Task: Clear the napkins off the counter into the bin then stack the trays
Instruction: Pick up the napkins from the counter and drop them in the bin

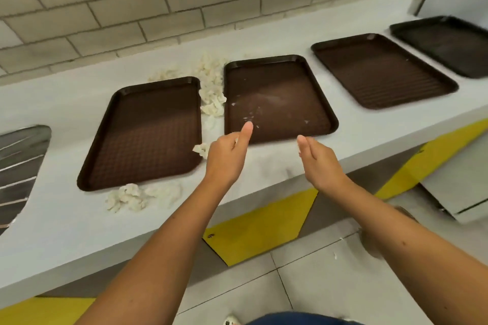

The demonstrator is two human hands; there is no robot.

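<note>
Fingers of the left hand point(227, 158) are curled in with the thumb stuck up. A fleck of white shows by the thumb, but I cannot tell whether it is pinched. Beside it the right hand point(319, 163) is held edge-on, fingers straight and together, holding nothing.

Both hover at centre frame over the front edge of the long pale grey counter point(66, 219). They are just short of the second of four brown rectangular plastic trays point(277, 97), which lie flat in a row, apart from one another, running to the upper right. That second tray carries small white scraps point(250, 113).

In the gap between the first two trays, back toward the wall, lie heaped crumpled white paper napkins point(211, 87). A second clump point(132, 196) sits in front of the leftmost tray point(145, 134).

At the left edge a dark curved cut-out point(18, 166) lined with grey metal opens in the counter top. Behind runs a wall of pale brick-shaped tiles point(105, 8). Below, the yellow and grey counter front point(258, 227) meets a pale tiled floor point(317, 285).
</note>
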